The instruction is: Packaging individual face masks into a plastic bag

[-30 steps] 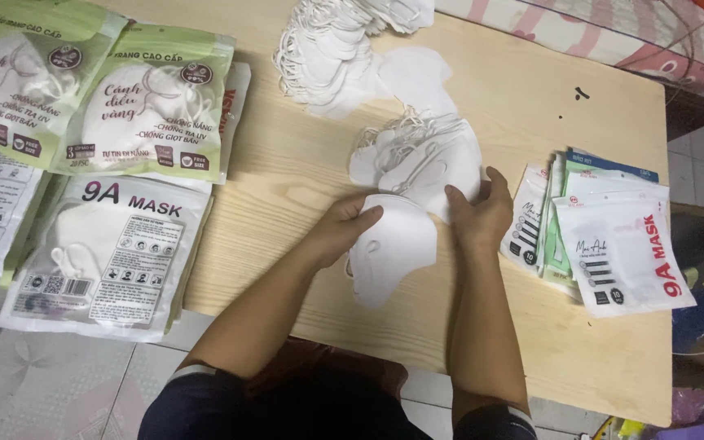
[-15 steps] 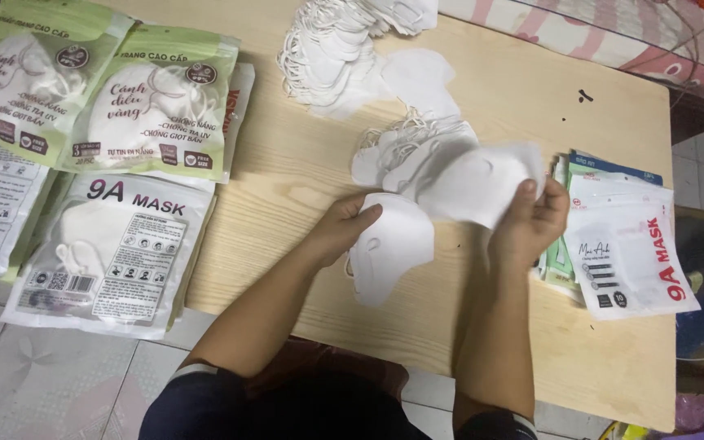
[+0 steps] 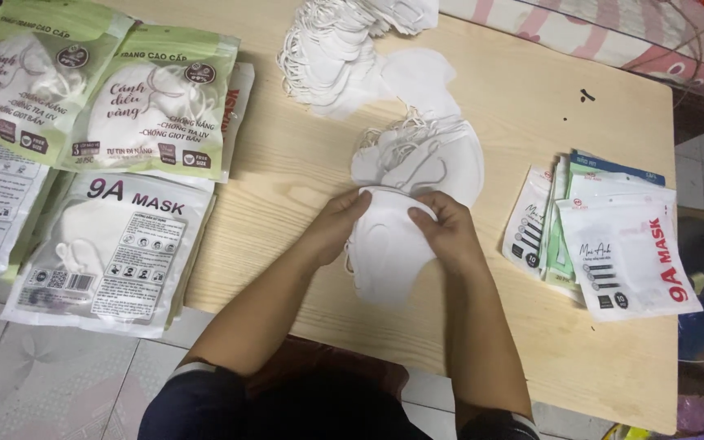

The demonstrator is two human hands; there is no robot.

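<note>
Stack of white folded masks (image 3: pixel 385 253), flat on wooden table (image 3: pixel 531 130); left hand (image 3: pixel 337 224) and right hand (image 3: pixel 448 230) grip pinching its top edge

Both forearms reach forward, left hand (image 3: pixel 337 222) and right hand (image 3: pixel 443 230) apparently pinching, fingers curled.

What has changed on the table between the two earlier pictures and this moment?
The right hand carried one white mask out to the right, then came back and now holds the small mask stack together with the left hand. The bagged masks and the loose pile did not move.
</note>
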